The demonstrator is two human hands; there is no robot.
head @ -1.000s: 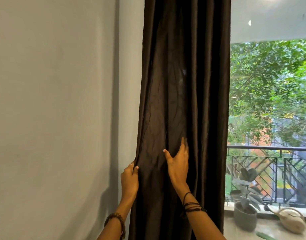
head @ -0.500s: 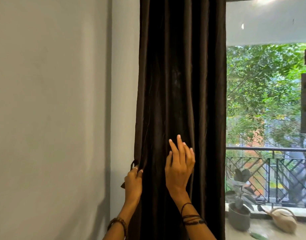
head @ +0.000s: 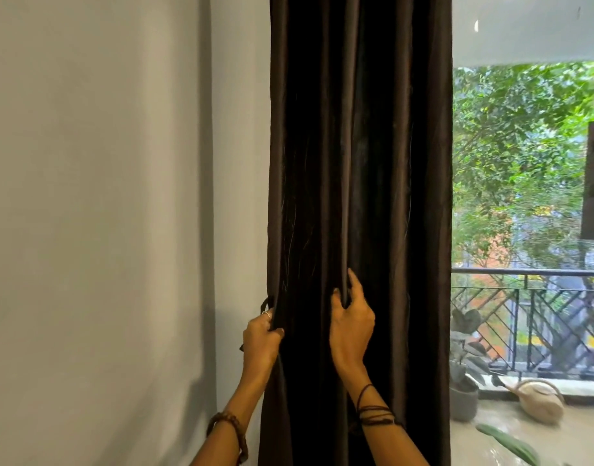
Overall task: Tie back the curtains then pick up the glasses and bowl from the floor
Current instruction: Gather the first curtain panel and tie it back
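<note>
A dark brown curtain (head: 372, 163) hangs in vertical folds in the middle of the head view, drawn to the left side of a glass door. My left hand (head: 260, 334) grips its left edge, where a short dark tie-back strip (head: 266, 302) sticks out by the fingers. My right hand (head: 351, 322) is sunk into the folds a little to the right, fingers curled round a pleat. The glasses and bowl are not in view.
A plain pale wall (head: 104, 230) fills the left half. Right of the curtain, the glass shows a balcony with a black railing (head: 530, 314), a potted plant (head: 463, 395) and a beige watering can (head: 537, 400) on the floor.
My right hand went from lying flat on the cloth to curling its fingers into a fold. The left hand stays on the curtain's edge. The curtain hangs straighter, with fewer creases.
</note>
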